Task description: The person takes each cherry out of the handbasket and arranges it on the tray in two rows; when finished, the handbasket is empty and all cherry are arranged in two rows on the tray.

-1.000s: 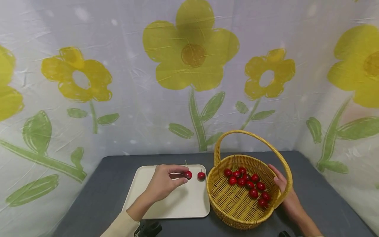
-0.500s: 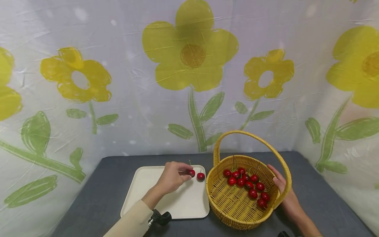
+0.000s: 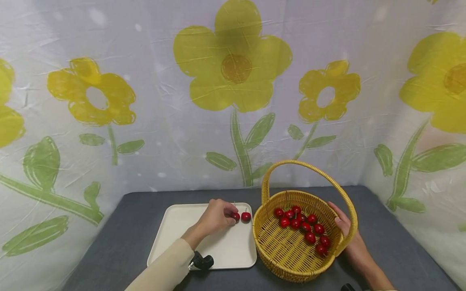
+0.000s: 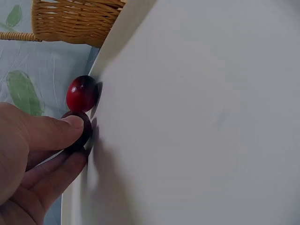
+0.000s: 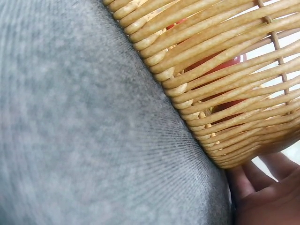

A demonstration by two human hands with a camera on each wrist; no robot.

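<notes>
My left hand (image 3: 214,218) pinches a dark red cherry (image 3: 236,217) between thumb and fingers, low over the cream tray (image 3: 225,250). Right beside it on the tray is a second cherry (image 3: 246,217), its stem pointing up. Seen from the left wrist, the pinched cherry (image 4: 85,133) looks nearly black in shadow, close against the redder cherry (image 4: 80,95). My right hand (image 3: 353,242) holds the yellow wicker basket (image 3: 282,273) by its right side, thumb at the rim. Several cherries (image 3: 295,223) lie inside the basket. In the right wrist view, fingers (image 5: 276,165) reach under the basket's weave.
The basket's tall arched handle (image 3: 309,163) rises over its opening. Tray and basket stand side by side on a dark grey tabletop (image 3: 120,242). A white curtain (image 3: 164,141) with yellow flowers encloses the back and sides.
My left hand has moved right, then down toward the tray, bringing its cherry close beside the other one. My right hand and the basket have stayed in place.
</notes>
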